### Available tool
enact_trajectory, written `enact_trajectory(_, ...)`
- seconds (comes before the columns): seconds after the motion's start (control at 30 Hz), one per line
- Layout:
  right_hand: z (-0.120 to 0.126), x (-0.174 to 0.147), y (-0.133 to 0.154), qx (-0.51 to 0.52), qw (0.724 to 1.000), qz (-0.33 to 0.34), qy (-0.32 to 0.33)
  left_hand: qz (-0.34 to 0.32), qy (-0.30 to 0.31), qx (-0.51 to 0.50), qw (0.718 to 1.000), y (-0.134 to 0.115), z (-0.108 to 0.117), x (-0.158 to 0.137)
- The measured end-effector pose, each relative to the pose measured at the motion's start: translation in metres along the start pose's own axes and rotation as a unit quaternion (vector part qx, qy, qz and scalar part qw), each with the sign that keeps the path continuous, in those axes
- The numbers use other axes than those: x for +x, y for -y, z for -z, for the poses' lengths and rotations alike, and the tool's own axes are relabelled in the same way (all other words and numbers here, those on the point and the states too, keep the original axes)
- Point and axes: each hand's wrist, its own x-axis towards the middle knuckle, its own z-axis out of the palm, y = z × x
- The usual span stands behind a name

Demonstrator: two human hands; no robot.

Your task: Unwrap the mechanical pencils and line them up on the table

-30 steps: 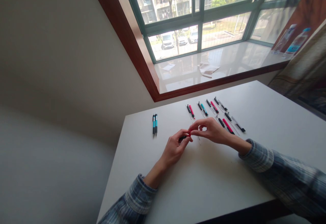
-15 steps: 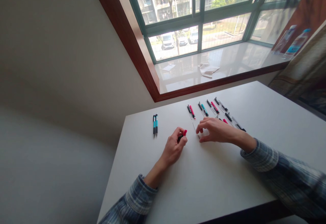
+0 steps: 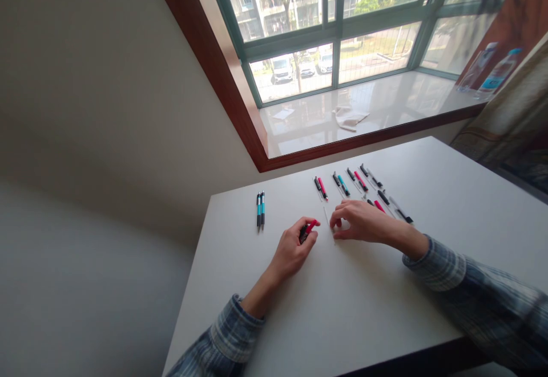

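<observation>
Right fingers [image 3: 342,234] beside refill [image 3: 326,215]; hand [image 3: 363,220] partly hides pink barrel [image 3: 379,206].

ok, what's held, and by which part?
Left hand: black and red plastic pen parts, black portion within its curl; contact hidden. Right hand: at the near half of a thin whitish rod; grip unclear.

Red barrel [image 3: 311,226] in left fingers [image 3: 300,224]

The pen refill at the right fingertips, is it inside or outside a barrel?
Outside: the pen refill shows bare by the right hand, apart from the pink pen part in the left hand.
</observation>
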Motion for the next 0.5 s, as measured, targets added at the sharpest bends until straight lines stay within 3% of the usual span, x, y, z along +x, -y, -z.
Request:
enact_trajectory(0.2,0.002,-0.001,0.005,-0.02,1.0,0.009,-0.01,0.007,-0.01,-0.009,1.0,0.002,0.0,0.0)
enact_trajectory(0.5,0.001,0.003,0.021,0.047,0.986,0.107,-0.122,0.045,-0.019,-0.092,0.995,-0.002,0.003,0.004)
